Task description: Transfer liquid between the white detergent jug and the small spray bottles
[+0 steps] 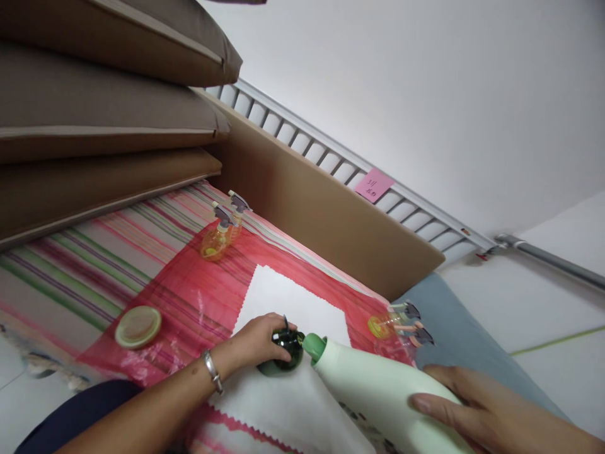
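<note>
My left hand (266, 342) is closed around a small dark green bottle (283, 367) that stands on a white cloth with zigzag edges (278, 291). In my right hand (460, 403) lies a large pale green squeeze bottle (373, 384), tilted down to the left. Its green cap (314, 347) meets the mouth of the small bottle, or nearly so; whether they touch I cannot tell. Any liquid passing between them is not visible.
Yellow spray bottles (215, 244) stand at the far left, with more spray bottles (378, 326) at the right. A round pale lid (138, 326) rests on red sheer fabric (174, 284). Stacked cushions (108, 101) and a brown board (302, 202) border the striped cloth (80, 271).
</note>
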A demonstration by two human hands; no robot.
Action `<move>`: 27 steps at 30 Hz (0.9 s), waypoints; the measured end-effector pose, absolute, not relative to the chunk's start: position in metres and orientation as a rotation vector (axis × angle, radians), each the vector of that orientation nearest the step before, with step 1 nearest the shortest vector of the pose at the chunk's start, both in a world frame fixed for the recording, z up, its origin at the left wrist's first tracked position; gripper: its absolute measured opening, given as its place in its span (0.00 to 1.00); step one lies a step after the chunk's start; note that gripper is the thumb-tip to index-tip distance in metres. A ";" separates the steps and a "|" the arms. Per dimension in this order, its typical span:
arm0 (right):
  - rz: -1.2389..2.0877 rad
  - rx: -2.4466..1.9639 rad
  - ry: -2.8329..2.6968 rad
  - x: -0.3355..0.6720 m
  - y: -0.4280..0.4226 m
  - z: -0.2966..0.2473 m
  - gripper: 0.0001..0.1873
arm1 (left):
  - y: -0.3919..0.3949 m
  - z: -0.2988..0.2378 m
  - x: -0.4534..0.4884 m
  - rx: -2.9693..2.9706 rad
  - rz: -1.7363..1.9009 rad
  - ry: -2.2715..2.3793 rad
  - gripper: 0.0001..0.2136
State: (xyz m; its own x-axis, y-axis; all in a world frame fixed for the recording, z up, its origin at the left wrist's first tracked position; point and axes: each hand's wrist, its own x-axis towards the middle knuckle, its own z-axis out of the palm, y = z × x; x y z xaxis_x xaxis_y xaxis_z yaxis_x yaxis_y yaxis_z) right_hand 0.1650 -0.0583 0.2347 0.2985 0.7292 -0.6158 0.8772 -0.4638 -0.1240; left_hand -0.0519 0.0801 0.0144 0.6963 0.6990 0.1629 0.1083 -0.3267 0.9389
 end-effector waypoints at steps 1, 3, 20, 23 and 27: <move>-0.906 2.332 1.475 0.165 -0.058 0.235 0.28 | 0.080 0.014 -0.052 1.830 0.690 0.630 0.23; -0.892 2.331 1.480 0.166 -0.058 0.235 0.27 | 0.081 0.012 -0.051 1.830 0.697 0.621 0.23; -0.903 2.387 1.466 0.165 -0.059 0.236 0.25 | 0.082 0.007 -0.049 1.829 0.724 0.609 0.23; -0.910 2.403 1.462 0.166 -0.059 0.236 0.25 | 0.082 0.007 -0.049 1.833 0.719 0.620 0.24; -0.935 2.507 1.510 0.166 -0.062 0.231 0.24 | 0.082 0.007 -0.049 1.832 0.717 0.623 0.23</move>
